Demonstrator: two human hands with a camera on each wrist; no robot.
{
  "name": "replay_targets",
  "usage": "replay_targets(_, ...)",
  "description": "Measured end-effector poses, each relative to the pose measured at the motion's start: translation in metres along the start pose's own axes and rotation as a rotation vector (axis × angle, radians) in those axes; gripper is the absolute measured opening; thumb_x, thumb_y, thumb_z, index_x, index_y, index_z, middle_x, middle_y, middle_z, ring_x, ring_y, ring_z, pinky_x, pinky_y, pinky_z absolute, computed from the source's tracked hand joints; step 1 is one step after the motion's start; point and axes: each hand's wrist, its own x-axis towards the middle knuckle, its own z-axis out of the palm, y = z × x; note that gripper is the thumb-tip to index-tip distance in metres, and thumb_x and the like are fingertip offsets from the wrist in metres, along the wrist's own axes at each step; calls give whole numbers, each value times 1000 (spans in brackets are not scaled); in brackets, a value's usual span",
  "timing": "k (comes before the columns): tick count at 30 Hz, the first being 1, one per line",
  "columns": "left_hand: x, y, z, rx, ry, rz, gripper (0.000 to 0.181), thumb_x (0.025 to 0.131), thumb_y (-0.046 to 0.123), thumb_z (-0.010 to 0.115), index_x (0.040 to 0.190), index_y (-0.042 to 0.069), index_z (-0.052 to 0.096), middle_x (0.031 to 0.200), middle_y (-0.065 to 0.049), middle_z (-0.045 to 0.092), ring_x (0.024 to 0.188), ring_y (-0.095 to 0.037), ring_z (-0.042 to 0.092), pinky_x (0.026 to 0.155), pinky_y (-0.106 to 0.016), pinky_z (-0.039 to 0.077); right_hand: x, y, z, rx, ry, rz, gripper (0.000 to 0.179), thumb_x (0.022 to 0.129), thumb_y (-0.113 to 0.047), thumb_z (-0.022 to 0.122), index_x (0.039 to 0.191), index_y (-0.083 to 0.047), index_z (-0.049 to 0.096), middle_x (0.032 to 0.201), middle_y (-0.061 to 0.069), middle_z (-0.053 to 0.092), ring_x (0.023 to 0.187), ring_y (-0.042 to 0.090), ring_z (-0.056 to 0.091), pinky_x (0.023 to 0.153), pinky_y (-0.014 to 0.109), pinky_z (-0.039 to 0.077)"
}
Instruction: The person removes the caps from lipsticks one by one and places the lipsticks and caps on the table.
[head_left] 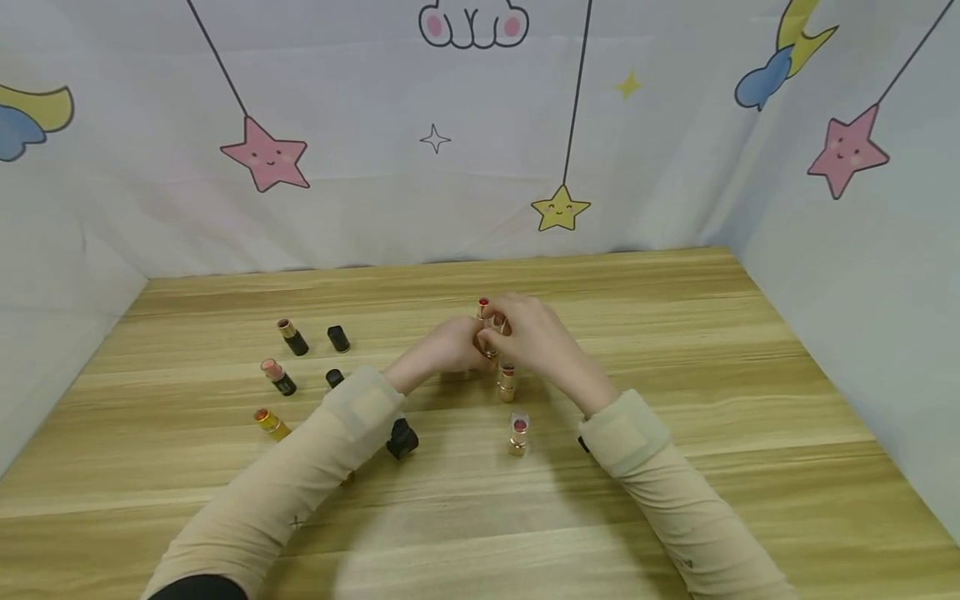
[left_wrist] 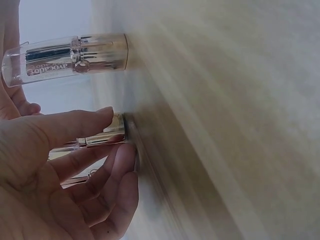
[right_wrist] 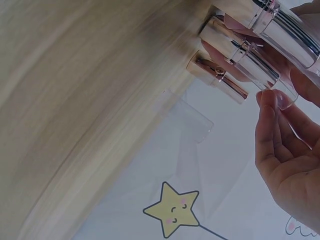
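Note:
In the head view my left hand (head_left: 452, 343) and right hand (head_left: 528, 332) meet at a row of gold lipsticks. The thumb and fingers of my left hand (left_wrist: 65, 165) grip the gold base of a lipstick (left_wrist: 103, 137), low at the tabletop. My right hand (right_wrist: 290, 145) pinches the clear cap (right_wrist: 286, 99) at the top of this lipstick. Close by stands another gold lipstick (left_wrist: 75, 57) with a clear cap over it. On the far side are an uncapped lipstick (right_wrist: 220, 77) and a loose clear cap (right_wrist: 192, 120).
Nearer me, a red lipstick (head_left: 517, 437) stands uncapped before its clear cap. To the left are a dark lipstick (head_left: 293, 337), a pink lipstick (head_left: 278, 377), a yellow lipstick (head_left: 271, 424) and several black caps (head_left: 338, 338). A patterned curtain (head_left: 375, 200) borders the wooden table (head_left: 675, 517).

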Motion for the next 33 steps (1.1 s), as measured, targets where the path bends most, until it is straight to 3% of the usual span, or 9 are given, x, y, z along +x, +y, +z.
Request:
replay_targets(9,-6,1,-6,-31,7,2,39,79,17,76,116,10,64,89,-8,68,72,-16,61,62,-24,46,-3,0,-4,21,18,27,20,90,-22,67,105,-10,68,91,3,67,84,21,64,72,31,50)
replay_targets(21,-15,1,-17,-37,52,-10,18,80,15,74,95,12,63,92,-8,66,78,-19,60,65,-27,45,-10,10,-9,105,81,46,27,91,-23,67,110,-4,66,97,6,70,83,18,66,75,32,54)
replay_targets(28,-20,2,-22,2,102,-2,18,81,20,75,92,14,63,99,-8,68,91,-22,61,75,-32,46,-15,18,-12,131,86,74,27,91,-22,66,110,-3,66,97,8,72,85,20,66,78,34,53)
replay_targets(33,-25,4,-26,-17,139,17,17,80,18,76,89,13,62,95,-7,68,90,-22,61,74,-31,45,-18,22,-12,169,84,89,25,91,-20,65,108,-2,66,96,9,72,85,20,67,78,34,54)
